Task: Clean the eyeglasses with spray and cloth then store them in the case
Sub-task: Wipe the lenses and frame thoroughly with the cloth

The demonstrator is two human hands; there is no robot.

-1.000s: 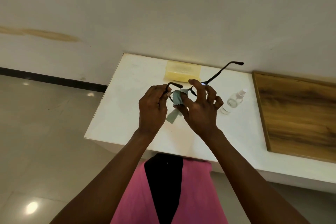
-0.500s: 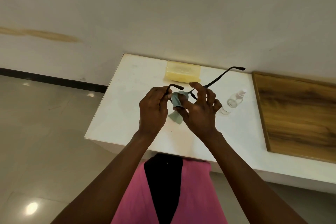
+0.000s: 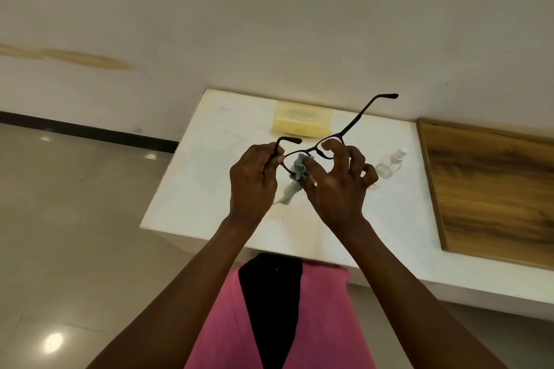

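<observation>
Black-framed eyeglasses (image 3: 353,123) are held up above the white table (image 3: 209,183), temples unfolded and pointing away from me. My left hand (image 3: 251,183) pinches the frame's left end near the hinge. My right hand (image 3: 338,183) presses a pale blue-grey cloth (image 3: 299,166) against the left lens, thumb and fingers on either side; a corner of the cloth hangs down below. A small clear spray bottle (image 3: 389,163) lies on the table just right of my right hand. The pale yellow glasses case (image 3: 302,120) sits shut at the table's far edge.
A wooden panel (image 3: 491,195) covers the surface to the right of the white table. A plain wall rises behind it. Shiny tiled floor (image 3: 75,219) lies left of and below the table. My pink and black clothing shows at the bottom.
The glasses have tilted so the right temple rises higher. My right fingers have shifted the cloth on the left lens. Both hands stay at the same spot.
</observation>
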